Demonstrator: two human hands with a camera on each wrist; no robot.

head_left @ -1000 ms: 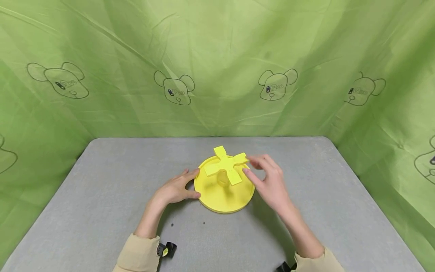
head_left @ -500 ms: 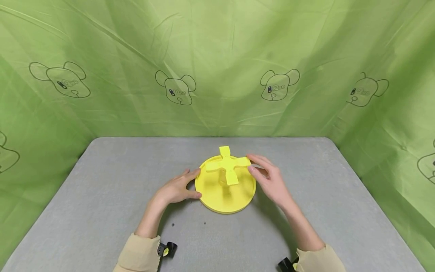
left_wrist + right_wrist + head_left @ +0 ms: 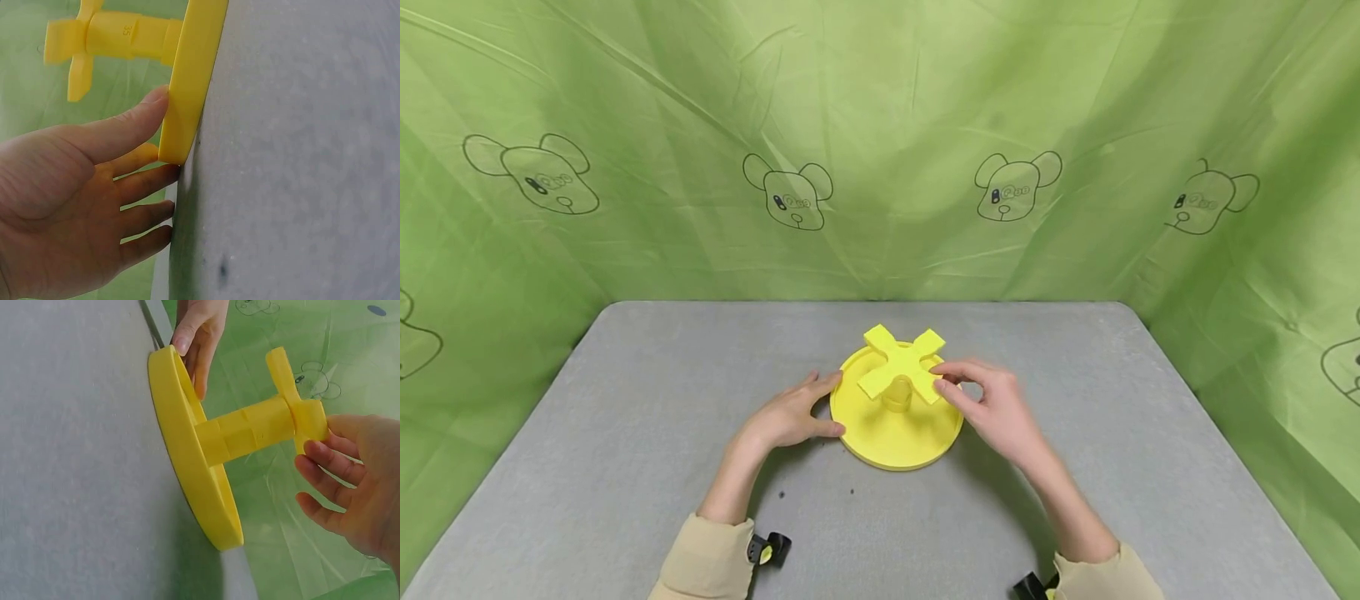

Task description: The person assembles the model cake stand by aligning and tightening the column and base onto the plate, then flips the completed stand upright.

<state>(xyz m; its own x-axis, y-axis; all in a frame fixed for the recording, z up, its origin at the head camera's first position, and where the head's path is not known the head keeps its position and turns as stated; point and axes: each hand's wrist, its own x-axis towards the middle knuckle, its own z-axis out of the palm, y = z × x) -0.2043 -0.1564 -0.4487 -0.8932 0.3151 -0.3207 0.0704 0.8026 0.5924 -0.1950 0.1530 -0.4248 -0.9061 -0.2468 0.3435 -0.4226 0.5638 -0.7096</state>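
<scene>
A yellow round base (image 3: 898, 442) with a raised rim rests on the grey table. From its middle rises a yellow post (image 3: 244, 432) marked "35" in the left wrist view, topped by a four-armed cross handle (image 3: 901, 361). My left hand (image 3: 786, 417) touches the left edge of the base, thumb and fingers extended and spread along the rim. With thumb and index finger, my right hand (image 3: 996, 408) pinches the near right arm of the handle. In the right wrist view, the other fingers (image 3: 328, 464) curve loosely below the pinched arm.
Green curtains (image 3: 895, 233) with bear-head drawings surround the back and sides of the grey table (image 3: 662, 400). Small dark specks lie in front of the base. Both forearms wear beige sleeves and black wrist devices.
The cross handle has turned clockwise, seen from above. My right hand has come from just beside the handle to pinching an arm, moving slightly nearer. The left hand and base stay put.
</scene>
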